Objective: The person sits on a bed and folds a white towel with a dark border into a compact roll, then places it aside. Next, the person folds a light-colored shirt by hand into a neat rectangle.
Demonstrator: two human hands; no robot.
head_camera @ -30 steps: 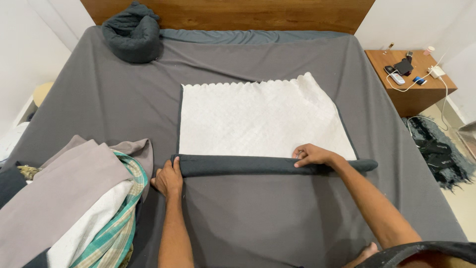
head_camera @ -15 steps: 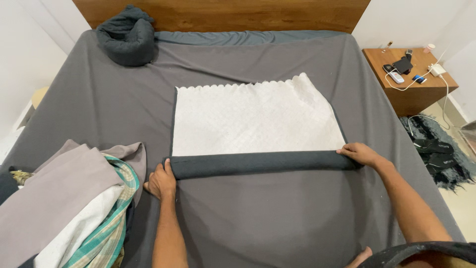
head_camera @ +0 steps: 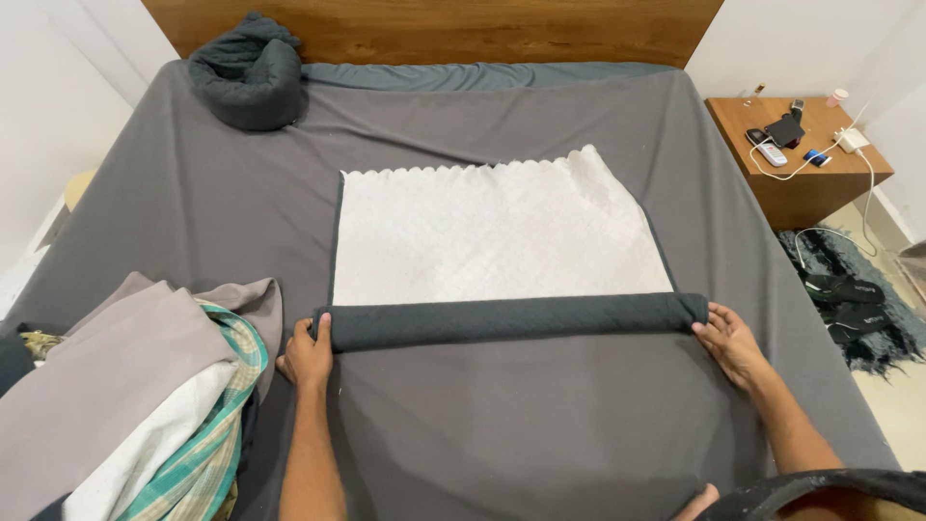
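Both arms stretched forward over the bed [head_camera: 502,425], one hand at each end of a dark rolled blanket [head_camera: 511,320]. Left hand [head_camera: 309,357] sits at the roll's left end, palm down, fingers curled up over the end — grip is clenched on the roll. Right hand [head_camera: 730,342] is at the right end, fingers spread and pressing against the end; its grip looks like a loose grasp on the roll, though the fingertips are partly hidden, so how tight is hard to tell.

The roll lies straight across the bed, side to side, near the middle, at the lower edge of the flat white quilted part [head_camera: 497,227] of the same blanket, which is spread toward the headboard [head_camera: 434,29].

Counts: one roll, two hands, one grey sheet covering the bed. One dark bundled cloth [head_camera: 249,82] at the top left by the headboard, well apart from the hands. One pile of clothes [head_camera: 135,415] at lower left, just beside the left forearm — grey, white and green-checked pieces, at least three. One wooden side table [head_camera: 801,159] right of the bed with small gadgets and a white cable. One pair of dark sandals [head_camera: 854,304] on a mat on the floor.
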